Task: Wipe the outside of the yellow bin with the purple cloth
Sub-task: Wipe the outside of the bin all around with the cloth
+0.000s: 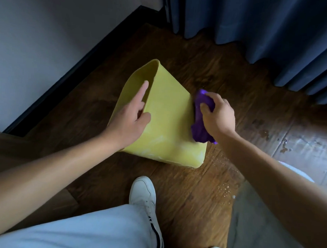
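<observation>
The yellow bin point(168, 113) lies tipped on its side on the wooden floor, its open mouth facing away to the upper left. My left hand point(131, 117) grips the rim, fingers reaching inside the opening and thumb on the outer wall. My right hand point(216, 114) holds the bunched purple cloth point(199, 123) and presses it against the bin's right outer edge. Wet smears show on the wall near the bin's base.
A white wall with a dark skirting board point(71, 72) runs along the left. Dark blue curtains point(264, 31) hang behind and to the right. Water drops point(225, 189) lie on the floor by the bin. My white shoe point(145, 197) stands just in front of the bin.
</observation>
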A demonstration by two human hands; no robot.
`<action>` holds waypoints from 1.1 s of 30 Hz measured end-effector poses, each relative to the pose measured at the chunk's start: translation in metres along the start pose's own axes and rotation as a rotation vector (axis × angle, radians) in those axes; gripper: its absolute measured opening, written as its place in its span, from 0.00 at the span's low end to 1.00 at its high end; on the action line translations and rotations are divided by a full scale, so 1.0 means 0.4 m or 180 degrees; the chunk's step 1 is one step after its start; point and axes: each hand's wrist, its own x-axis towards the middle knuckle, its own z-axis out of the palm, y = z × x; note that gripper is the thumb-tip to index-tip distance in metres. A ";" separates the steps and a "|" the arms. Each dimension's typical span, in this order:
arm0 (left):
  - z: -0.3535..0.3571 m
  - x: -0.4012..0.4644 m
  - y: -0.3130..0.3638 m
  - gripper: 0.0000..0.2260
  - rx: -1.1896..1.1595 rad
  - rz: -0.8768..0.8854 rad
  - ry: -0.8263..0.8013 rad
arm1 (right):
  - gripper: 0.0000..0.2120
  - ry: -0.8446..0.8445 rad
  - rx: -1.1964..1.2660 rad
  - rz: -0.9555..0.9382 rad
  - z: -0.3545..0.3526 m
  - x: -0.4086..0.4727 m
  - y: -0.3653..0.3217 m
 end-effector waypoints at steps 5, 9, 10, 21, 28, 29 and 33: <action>0.024 -0.072 -0.032 0.35 0.0563 0.0832 -0.0234 | 0.17 -0.0156 0.0641 -0.0067 -0.091 -0.014 0.000; 0.034 -0.129 -0.068 0.30 0.0934 0.1079 0.0150 | 0.15 -0.0005 0.1197 0.0715 -0.118 0.029 0.029; 0.033 -0.132 -0.065 0.30 0.0878 0.0999 0.0198 | 0.16 0.0018 0.1176 0.0732 -0.119 0.042 0.026; 0.009 -0.069 0.009 0.28 0.0798 0.1031 0.0287 | 0.16 -0.0309 0.1169 0.0675 -0.086 0.059 0.029; -0.029 -0.052 0.065 0.23 0.0983 0.1014 0.0558 | 0.16 -0.0349 0.1211 0.0766 -0.098 0.063 0.036; -0.032 -0.048 0.061 0.20 0.1006 0.0955 0.0664 | 0.16 -0.0361 0.1229 0.0769 -0.097 0.062 0.035; -0.040 -0.035 0.047 0.11 0.0808 0.0734 0.0978 | 0.15 -0.0364 0.1235 0.0796 -0.097 0.060 0.025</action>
